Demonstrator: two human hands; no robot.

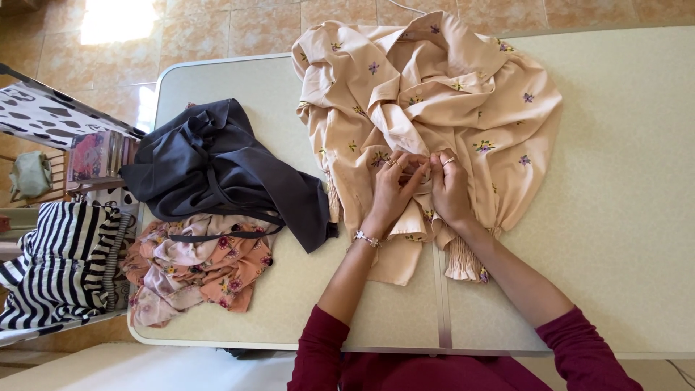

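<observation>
- The peach flowered dress (434,94) lies bunched up in the middle of the pale table (622,217), right in front of you.
- Your left hand (393,190) and your right hand (450,188) sit close together on the middle of the dress, fingers curled in tight.
- Both hands pinch a small bit of the cloth between thumb and fingers. I cannot tell if it is a button or just a fold.
- If you pull hard, I think the thin cloth could tear or a small part could pop off.
- The dress is very crumpled, so you might grab two layers at once and not know it.
- The dark grey garment (224,166) and the pink flowered garment (195,271) lie near your left arm. A wide swing of your elbow could push them off the edge.
</observation>
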